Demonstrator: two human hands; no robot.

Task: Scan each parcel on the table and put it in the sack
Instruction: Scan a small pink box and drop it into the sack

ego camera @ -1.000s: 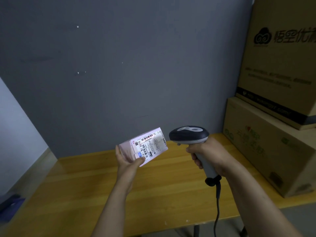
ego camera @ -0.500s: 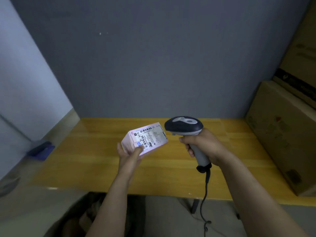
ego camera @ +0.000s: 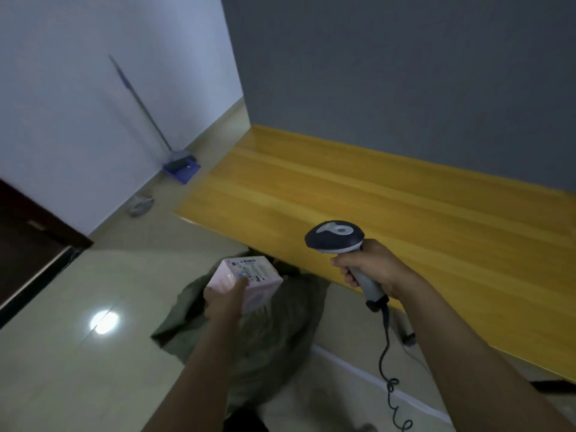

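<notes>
My left hand (ego camera: 225,299) grips a small pink-white parcel (ego camera: 249,274) with a printed label on top, held over the grey-green sack (ego camera: 274,332) that lies on the floor beside the table's left end. My right hand (ego camera: 371,266) holds a dark-headed barcode scanner (ego camera: 335,237) by its grey handle, above the front edge of the wooden table (ego camera: 358,188). The scanner's coiled cable (ego camera: 389,378) hangs down to the floor. No parcel is visible on the part of the table top that shows.
A broom and blue dustpan (ego camera: 180,165) lean at the white wall to the left. A dark door (ego camera: 28,238) is at the far left. Glossy floor tiles (ego camera: 78,353) surround the sack. A grey wall backs the table.
My view has swung left and down. My left hand carried the parcel off the table to above the sack. The scanner stays in my right hand over the table edge.
</notes>
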